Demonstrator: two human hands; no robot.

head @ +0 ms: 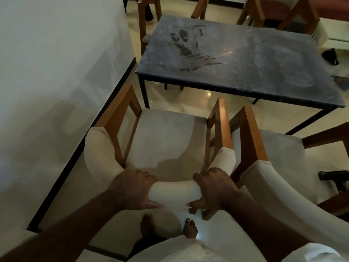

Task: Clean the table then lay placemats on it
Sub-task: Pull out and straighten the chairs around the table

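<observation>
A dark stone-topped table [255, 59] on black legs stands ahead, its top smeared with wet streaks. In front of it is a wooden armchair [166, 140] with a cream seat and a padded curved backrest [172, 193]. My left hand [134, 190] grips the backrest left of its middle. My right hand [213, 188] grips it right of the middle, thumb under the pad. The chair stands apart from the table's near edge. No placemats or cloth are in view.
A second matching armchair [264, 167] stands close on the right. A white wall [56, 72] with a black skirting runs along the left. More wooden chairs [149, 21] stand beyond the table. My bare feet [190, 228] are on the glossy tiled floor.
</observation>
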